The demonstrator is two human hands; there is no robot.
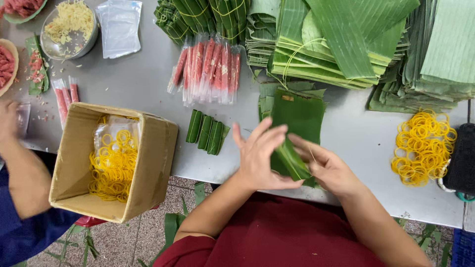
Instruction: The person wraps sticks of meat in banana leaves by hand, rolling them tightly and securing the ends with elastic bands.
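Observation:
Both of my hands work on a green banana-leaf roll (pixel 292 160) at the table's near edge. My left hand (pixel 260 155) presses its palm and thumb along the roll's left side, fingers spread upward. My right hand (pixel 326 165) pinches the roll's right side. The roll lies on the lower corner of a small stack of cut leaf squares (pixel 299 111). Three finished leaf rolls (pixel 207 132) lie to the left. Plastic-wrapped red meat sticks (pixel 210 69) are fanned out behind them.
A cardboard box (pixel 158 158) of yellow rubber bands overhangs the grey table edge (pixel 356 141); loose yellow bands (pixel 423 146) pile at right. Stacks of folded banana leaves (pixel 341 42) fill the back. Another person's arm (pixel 22 168) is at far left, near bowls (pixel 69 27).

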